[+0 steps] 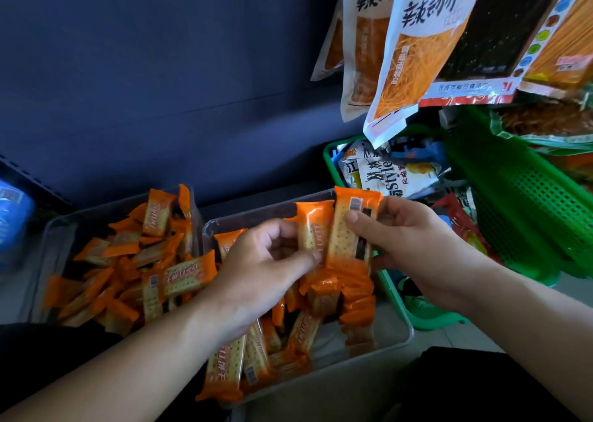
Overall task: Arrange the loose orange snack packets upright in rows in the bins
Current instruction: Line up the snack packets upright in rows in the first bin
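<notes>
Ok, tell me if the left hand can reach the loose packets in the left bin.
Probably yes: the left bin is open-topped and right beside the left hand, with nothing between, though that hand now pinches an upright packet.

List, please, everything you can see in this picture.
Left bin: one, clear, front left.
Right bin: one, clear, front centre.
Packets: many, orange, in both bins.
Held packets: at least two, orange, upright over right bin.
Baskets: two, green, right.
Hanging bags: several, white and orange, top right.
Blue item: one, far left, unclear.
Left hand: pinches one held packet.
Right hand: grips another.
</notes>
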The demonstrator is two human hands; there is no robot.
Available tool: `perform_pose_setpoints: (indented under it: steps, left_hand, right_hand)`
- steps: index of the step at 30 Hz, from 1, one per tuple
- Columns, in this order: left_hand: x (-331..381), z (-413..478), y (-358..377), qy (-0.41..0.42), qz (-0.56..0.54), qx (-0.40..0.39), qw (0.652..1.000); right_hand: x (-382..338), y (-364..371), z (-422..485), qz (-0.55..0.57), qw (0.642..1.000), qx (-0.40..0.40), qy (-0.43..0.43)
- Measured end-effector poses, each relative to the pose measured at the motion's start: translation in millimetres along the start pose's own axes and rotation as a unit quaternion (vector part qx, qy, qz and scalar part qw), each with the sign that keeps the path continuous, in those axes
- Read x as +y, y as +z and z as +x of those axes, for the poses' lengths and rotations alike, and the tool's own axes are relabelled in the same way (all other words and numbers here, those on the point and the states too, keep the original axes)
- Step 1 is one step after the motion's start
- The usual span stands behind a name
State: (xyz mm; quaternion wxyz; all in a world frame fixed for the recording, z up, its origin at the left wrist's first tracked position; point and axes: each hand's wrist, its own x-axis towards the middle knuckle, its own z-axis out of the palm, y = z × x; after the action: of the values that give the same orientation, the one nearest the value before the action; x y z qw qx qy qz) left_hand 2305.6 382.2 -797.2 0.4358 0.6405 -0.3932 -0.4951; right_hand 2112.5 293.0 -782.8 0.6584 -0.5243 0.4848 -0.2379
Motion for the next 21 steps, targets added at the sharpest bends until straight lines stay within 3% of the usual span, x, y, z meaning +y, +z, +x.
perform_pose_setpoints:
  steps: [4,9,12,17,21]
  left_hand:
    - [1.3,8.2,-5.1,0.016,0.011,0.074,0.997]
    - [-0.4,4.6,-2.7,0.009,0.037,0.028,0.999]
    - [0.7,7.2,-5.4,0.015,0.008,0.048,0.999]
    - [5.3,10.8,-11.3,0.001,-0.061,0.074,0.995]
    - [6.2,10.9,-13.3,0.011,-0.072,0.048,0.996]
  right_hand:
    - [-1.0,9.8,6.8,-0.008,0.999,0.031,0.012]
    - [3.5,26.3,6.0,0.064,0.996,-0.037,0.048]
    - [-2.7,20.9,7.9,0.087,0.993,-0.07,0.043]
    - [-0.2,12.3,14.1,-0.047,0.999,0.022,0.005]
    - [4.8,13.2,19.6,-0.058,0.996,0.067,0.013]
